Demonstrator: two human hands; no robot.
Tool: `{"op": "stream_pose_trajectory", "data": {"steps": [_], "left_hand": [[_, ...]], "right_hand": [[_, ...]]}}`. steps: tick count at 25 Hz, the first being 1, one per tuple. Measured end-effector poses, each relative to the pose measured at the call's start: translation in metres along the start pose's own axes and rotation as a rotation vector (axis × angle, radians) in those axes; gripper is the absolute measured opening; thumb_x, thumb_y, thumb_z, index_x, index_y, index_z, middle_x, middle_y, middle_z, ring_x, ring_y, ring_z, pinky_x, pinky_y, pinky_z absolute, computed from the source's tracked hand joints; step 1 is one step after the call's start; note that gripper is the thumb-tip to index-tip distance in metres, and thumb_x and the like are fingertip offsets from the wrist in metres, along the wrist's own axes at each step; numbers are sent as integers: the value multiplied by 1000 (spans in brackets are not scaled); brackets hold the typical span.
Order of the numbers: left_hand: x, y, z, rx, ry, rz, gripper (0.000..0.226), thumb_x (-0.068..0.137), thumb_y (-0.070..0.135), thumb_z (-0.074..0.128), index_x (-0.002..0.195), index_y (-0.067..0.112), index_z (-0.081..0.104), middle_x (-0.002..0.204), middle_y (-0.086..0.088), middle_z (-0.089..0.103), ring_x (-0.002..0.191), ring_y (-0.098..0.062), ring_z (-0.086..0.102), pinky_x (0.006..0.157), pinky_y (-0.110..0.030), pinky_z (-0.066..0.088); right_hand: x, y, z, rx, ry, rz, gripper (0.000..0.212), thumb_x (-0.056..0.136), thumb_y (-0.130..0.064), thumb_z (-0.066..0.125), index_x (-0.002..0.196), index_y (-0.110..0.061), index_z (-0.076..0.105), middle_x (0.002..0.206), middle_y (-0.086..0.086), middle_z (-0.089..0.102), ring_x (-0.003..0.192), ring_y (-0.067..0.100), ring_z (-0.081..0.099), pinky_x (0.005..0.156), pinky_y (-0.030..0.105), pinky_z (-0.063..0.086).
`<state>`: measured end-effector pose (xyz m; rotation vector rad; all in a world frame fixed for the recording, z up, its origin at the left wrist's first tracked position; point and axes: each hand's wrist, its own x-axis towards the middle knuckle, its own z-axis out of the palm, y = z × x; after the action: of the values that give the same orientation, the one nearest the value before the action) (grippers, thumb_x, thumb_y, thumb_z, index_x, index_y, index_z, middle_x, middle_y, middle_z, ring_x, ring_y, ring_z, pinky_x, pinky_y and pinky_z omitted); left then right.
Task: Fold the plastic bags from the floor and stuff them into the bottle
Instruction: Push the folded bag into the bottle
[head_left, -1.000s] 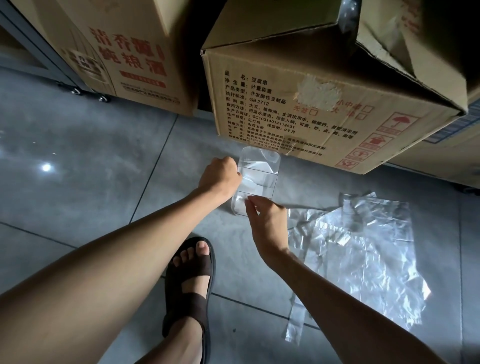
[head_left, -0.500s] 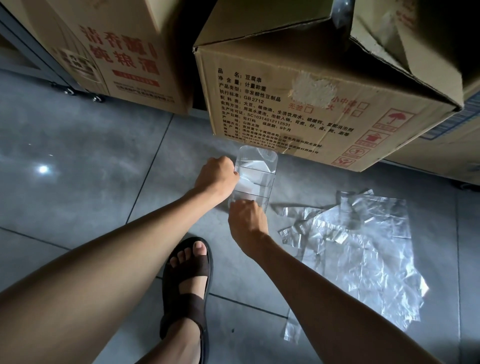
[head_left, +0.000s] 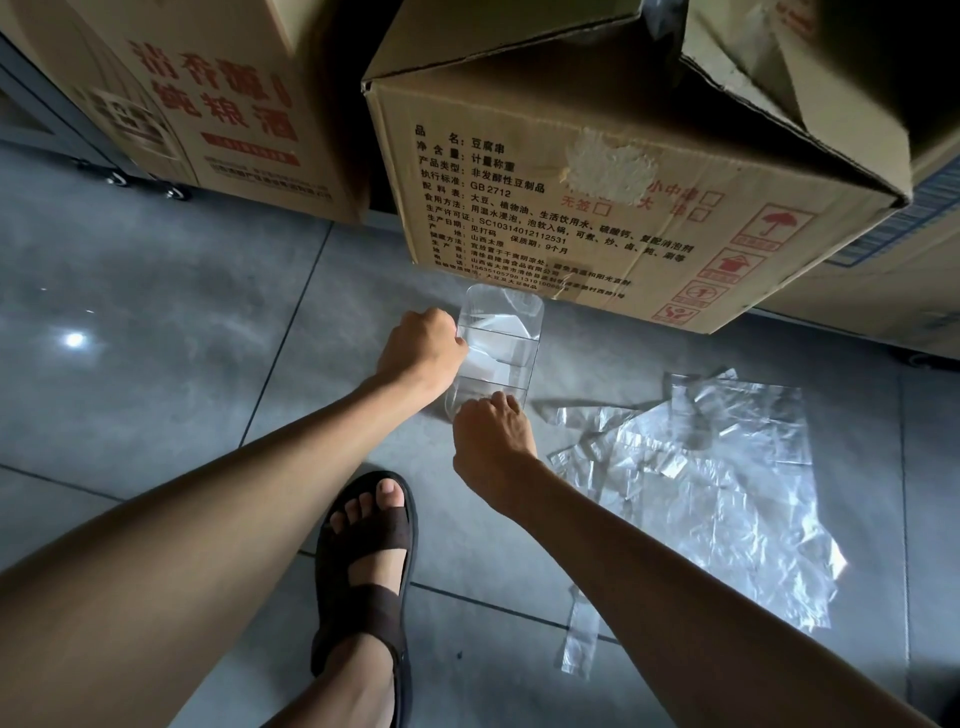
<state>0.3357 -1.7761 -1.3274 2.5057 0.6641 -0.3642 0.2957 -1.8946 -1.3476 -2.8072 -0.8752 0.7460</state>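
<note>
Cardboard boxes (head_left: 597, 208) stand behind, a brown sandal (head_left: 363, 540) on grey tiles (head_left: 156, 312).

Dim room. Glossy grey tiled floor (head_left: 156, 291), dark grout lines; round light reflection (head_left: 74, 339) left. Cardboard boxes along far side: red-lettered box (head_left: 208, 104) left, black-printed box (head_left: 597, 208) centre, open-flapped box (head_left: 810, 67) right. Small casters (head_left: 175, 193) far left.

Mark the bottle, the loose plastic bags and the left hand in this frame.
bottle (head_left: 511, 340): head view, on its clear side wall.
plastic bags (head_left: 711, 467): head view, on the middle of the crumpled pile on the floor.
left hand (head_left: 423, 348): head view, on the back of the hand.
</note>
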Motion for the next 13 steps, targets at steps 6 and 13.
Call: {"op": "stream_pose_trajectory", "data": {"steps": [6, 13], "left_hand": [[0, 0, 1, -5, 0, -9, 23, 93, 20, 54, 88, 3, 68, 90, -22, 71, 84, -38, 71, 81, -44, 59], [-2, 0, -1, 5, -14, -24, 23, 93, 20, 51, 83, 6, 65, 89, -21, 71, 82, -39, 70, 80, -45, 59]], "right_hand": [[-2, 9, 2, -92, -23, -114, 41, 85, 2, 60, 125, -2, 54, 125, 15, 59, 117, 30, 55, 102, 34, 37], [-4, 12, 7, -73, 33, -146, 46, 82, 4, 60, 127, 2, 50, 126, 18, 56, 118, 32, 53, 103, 35, 39]]}}
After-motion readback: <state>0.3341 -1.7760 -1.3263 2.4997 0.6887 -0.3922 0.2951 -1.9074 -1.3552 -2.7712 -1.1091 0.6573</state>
